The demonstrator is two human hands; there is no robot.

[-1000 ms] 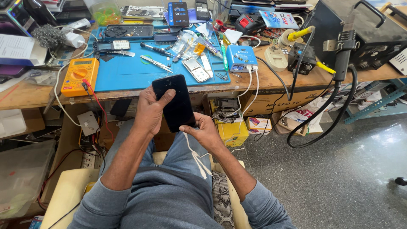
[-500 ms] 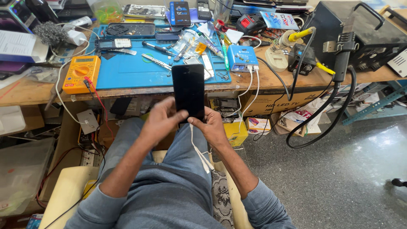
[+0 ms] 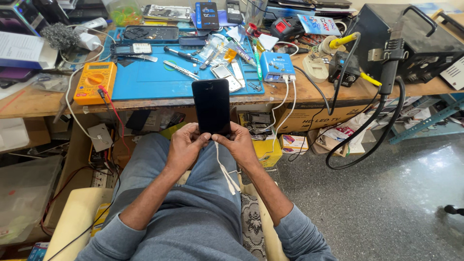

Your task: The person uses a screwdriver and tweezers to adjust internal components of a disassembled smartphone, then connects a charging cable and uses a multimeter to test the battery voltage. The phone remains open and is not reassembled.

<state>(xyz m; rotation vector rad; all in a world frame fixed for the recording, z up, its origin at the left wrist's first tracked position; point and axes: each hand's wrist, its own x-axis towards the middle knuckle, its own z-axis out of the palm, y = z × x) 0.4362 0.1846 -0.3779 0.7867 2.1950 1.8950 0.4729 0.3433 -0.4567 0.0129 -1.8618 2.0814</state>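
The black smartphone [image 3: 211,106] stands upright over the person's lap, just near of the tabletop [image 3: 309,92] edge, its dark glass facing the camera. The left hand [image 3: 186,147] and right hand [image 3: 239,145] both pinch its bottom end, each grip closed on the lower corners with thumbs meeting at the middle; a white cable [image 3: 224,169] hangs from below it. I judge it light, stiff and slab-like, with smooth glass that slips easily and would crack on a fall, so the long side edges give the surest hold.

Largest to smallest among the packaging: a brown printed carton [image 3: 309,118] under the tabletop, right of centre; a yellow box [image 3: 268,150] beside the right hand; a small white-and-purple box [image 3: 294,143] just right of that; a blue card package [image 3: 319,24] at the far right
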